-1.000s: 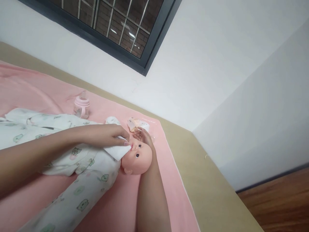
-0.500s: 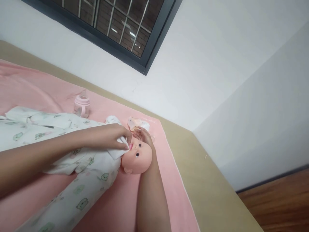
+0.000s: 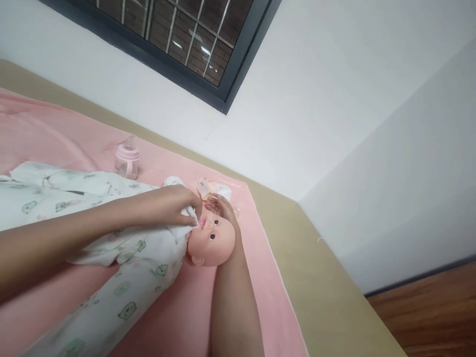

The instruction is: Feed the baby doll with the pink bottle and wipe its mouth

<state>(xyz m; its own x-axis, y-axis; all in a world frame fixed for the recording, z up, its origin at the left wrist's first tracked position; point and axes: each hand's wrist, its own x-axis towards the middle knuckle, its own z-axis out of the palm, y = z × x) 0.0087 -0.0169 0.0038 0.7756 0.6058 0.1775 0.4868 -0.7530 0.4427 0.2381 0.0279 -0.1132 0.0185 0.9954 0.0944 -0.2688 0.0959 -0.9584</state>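
Pinching cloth between left fingers — beside doll's mouth.

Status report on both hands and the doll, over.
Left hand pinching white cloth beside the mouth of the doll. Right hand open, arm against head. Baby bottle upright, off to the side.

Beyond the left fingers, a white wall is rising behind a tan surface, whose edge is running along the wall's base and passing right of the fingers. Above them, a dark-framed window is showing pale bars and brickwork, with small white glints shining in the glass. Farther right of the fingers, a greyer wall is meeting the first at a corner. Below it, a dark strip is edging reddish-brown wood grain. Soft light is falling evenly.
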